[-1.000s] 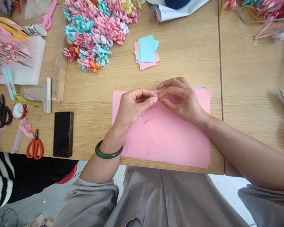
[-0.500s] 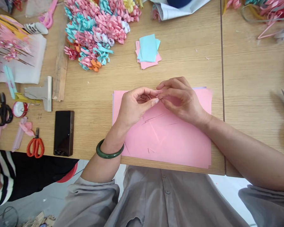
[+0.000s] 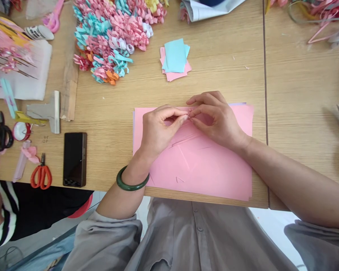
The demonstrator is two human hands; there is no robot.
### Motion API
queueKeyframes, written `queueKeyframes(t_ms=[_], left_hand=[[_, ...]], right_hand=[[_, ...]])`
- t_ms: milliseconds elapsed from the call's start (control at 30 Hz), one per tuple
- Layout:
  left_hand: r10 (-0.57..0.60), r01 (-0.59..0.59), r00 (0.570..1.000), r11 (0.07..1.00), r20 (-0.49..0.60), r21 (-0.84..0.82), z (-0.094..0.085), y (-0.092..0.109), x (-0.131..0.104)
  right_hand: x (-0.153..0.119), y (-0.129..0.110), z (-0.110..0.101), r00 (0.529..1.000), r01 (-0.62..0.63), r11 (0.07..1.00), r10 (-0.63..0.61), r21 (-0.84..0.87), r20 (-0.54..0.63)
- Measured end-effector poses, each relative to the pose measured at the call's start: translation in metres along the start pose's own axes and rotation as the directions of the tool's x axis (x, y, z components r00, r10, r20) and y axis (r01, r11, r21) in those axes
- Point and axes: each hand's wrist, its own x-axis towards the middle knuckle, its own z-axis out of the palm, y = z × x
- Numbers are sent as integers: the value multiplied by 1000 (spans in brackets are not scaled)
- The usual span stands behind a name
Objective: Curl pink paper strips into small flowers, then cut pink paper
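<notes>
My left hand (image 3: 161, 130) and my right hand (image 3: 216, 116) meet fingertip to fingertip over the pink paper sheets (image 3: 214, 177). Both pinch at a tiny pinkish piece (image 3: 189, 113), mostly covered by the fingers; its kind is too small to tell. On my left wrist sits a dark green bangle (image 3: 132, 187). Thin strips of pink paper (image 3: 183, 141) lie on the sheet under my hands, and a small bent strip (image 3: 180, 180) is nearer its front edge.
Small blue and pink paper pieces (image 3: 175, 56) are stacked beyond my hands. Left of them is a heap of curled paper flowers (image 3: 113, 34). A phone (image 3: 75, 159), red-handled scissors (image 3: 41, 176), black scissors (image 3: 2, 135) and a metal clip (image 3: 49, 111) lie leftward. Someone's striped sleeve (image 3: 5, 210) shows lower left.
My left hand's lower fingers have curled in, and its pinch has shifted slightly left. My right hand is nearly unmoved. The view has shifted a little.
</notes>
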Motion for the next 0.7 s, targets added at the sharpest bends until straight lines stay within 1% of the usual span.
queueKeyframes(t_ms=[100,367,533,700], left_hand=[[-42,42,999,999,-15,-4,0,-1,0],[-121,122,992,992,18,-22,1,-4,-1],[-128,128,992,992,21,-19,2,-5,-2],[-121,122,992,993,32,-11,4,-3,-3]], right_hand=[[-1,1,1,1000,19,1000,-19,-6,0],[-1,-1,1,999,49,999,-49,-6,11],[0,-3,-1,998,59,998,-60,26,32],[1,-3,-3,998,40,996,-44,79,54]])
